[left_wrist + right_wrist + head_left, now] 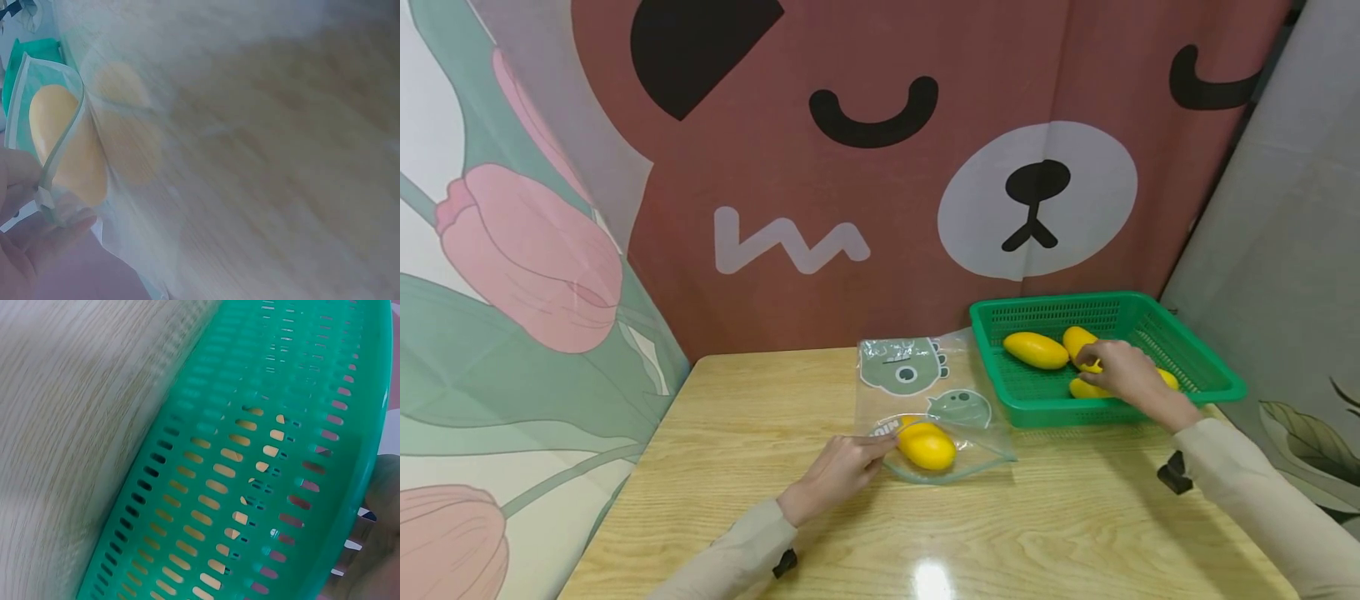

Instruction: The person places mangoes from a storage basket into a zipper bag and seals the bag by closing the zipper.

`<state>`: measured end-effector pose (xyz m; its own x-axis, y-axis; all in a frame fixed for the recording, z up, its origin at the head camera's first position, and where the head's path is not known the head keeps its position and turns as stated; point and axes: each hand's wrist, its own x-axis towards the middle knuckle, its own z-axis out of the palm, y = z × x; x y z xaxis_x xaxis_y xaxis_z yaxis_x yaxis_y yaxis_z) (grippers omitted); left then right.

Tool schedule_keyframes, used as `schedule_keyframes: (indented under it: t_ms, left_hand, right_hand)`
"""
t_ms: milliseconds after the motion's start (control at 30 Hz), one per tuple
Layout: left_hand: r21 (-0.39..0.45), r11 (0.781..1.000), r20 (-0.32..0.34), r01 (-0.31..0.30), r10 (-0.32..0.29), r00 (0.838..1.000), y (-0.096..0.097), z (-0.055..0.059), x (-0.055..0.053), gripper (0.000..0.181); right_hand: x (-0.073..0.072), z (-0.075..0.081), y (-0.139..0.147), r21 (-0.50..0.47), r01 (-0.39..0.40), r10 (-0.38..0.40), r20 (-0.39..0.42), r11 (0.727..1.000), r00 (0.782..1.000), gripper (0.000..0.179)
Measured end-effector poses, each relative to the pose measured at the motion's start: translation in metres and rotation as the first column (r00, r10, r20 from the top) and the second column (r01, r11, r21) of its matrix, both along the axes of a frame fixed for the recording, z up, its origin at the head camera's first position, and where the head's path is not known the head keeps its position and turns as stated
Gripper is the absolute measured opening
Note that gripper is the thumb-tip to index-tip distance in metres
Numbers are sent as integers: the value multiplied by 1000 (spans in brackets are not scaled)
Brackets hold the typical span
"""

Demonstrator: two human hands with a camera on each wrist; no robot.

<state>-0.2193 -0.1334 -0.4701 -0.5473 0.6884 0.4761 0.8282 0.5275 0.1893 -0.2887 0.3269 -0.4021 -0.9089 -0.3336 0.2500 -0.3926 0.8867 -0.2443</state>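
In the head view my left hand (842, 467) pinches the rim of a clear zip bag (880, 400) printed with green cartoon figures, which lies on the table. A yellow mango (928, 450) is inside near the bag's mouth; more yellow shows just behind it, partly covered by the film. The left wrist view shows thumb and fingers on the bag's edge beside the mango (69, 144). My right hand (1123, 371) reaches into the green basket (1018, 408), fingers bent and apart over several yellow mangoes (1036, 350). Whether the fingertips touch one, I cannot tell.
The basket stands at the right rear of the wooden table (760, 400), close to the bag's right side. Its slotted wall (206, 481) fills much of the right wrist view. A curtain (887, 183) with a bear print hangs behind the table.
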Motion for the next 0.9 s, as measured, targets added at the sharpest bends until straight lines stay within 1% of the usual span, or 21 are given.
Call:
schedule_keyframes:
  t_ms: [133, 367, 567, 733, 900]
  left_hand:
    - [0, 1000, -3, -2, 2, 1000, 0, -1, 0, 40]
    - [-5, 1000, -4, -7, 7, 1000, 0, 0, 0, 40]
    - [-8, 1000, -1, -11, 11, 1000, 0, 1, 0, 41]
    - [-7, 1000, 6, -11, 11, 1000, 0, 1, 0, 41]
    - [-5, 1000, 2, -9, 9, 1000, 0, 0, -2, 41]
  right_hand:
    - [-1, 0, 4, 16, 1, -1, 18, 1000, 1000, 22]
    - [-2, 2, 9, 42, -20, 19, 42, 999, 999, 28]
    - [-4, 2, 17, 55, -14, 10, 79, 998, 997, 31]
    - [-5, 4, 24, 64, -18, 12, 92, 998, 996, 32]
    - [-6, 5, 28, 62, 1, -9, 128, 998, 992, 32]
